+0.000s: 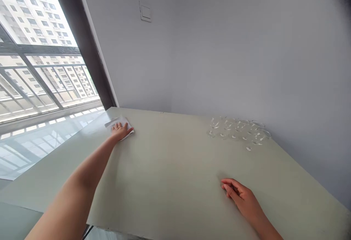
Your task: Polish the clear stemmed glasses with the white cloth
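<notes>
White cloth [123, 120] under the left hand [120, 132] on the pale table [164, 167]

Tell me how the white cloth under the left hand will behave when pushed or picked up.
The white cloth is probably floppy, since it looks thin and lies low under the spread left hand. It likely weighs little, being a small, thin piece. It should slide fairly easily, as the tabletop looks smooth.

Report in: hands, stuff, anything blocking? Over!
Left hand: flat on folded white cloth. Right hand: loosely curled, nothing visible in it. Clear stemmed glasses: beyond right hand, seemingly not blocking.
</notes>
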